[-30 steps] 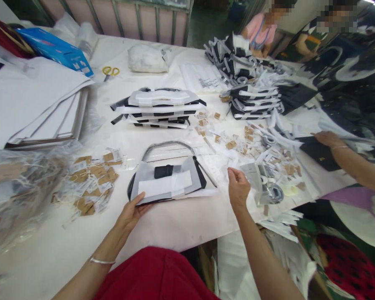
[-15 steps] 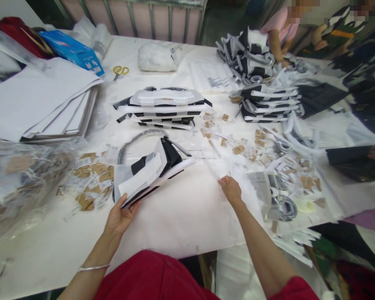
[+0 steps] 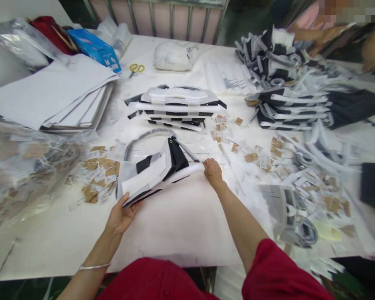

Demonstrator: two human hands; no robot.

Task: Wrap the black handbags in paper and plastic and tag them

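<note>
A black handbag (image 3: 156,171) wrapped in white paper and foam, with a wrapped curved handle, is tilted up off the white table (image 3: 181,225) in front of me. My left hand (image 3: 121,216) grips its near lower edge, fingers curled under it. My right hand (image 3: 213,171) is closed in a pinch on the bag's right end, at the white wrapping. A stack of similar wrapped bags (image 3: 175,107) lies just behind.
Brown tags in clear sleeves (image 3: 100,173) lie left and scattered right (image 3: 253,156). White paper sheets (image 3: 59,93), a blue box (image 3: 95,48) and yellow scissors (image 3: 136,68) sit far left. More wrapped bags (image 3: 287,108) and other people's hands are at the far right.
My left hand tipped the bag up from lying flat. My right hand moved left from the loose tags to the bag's right end and pinched it. The view shifted right.
</note>
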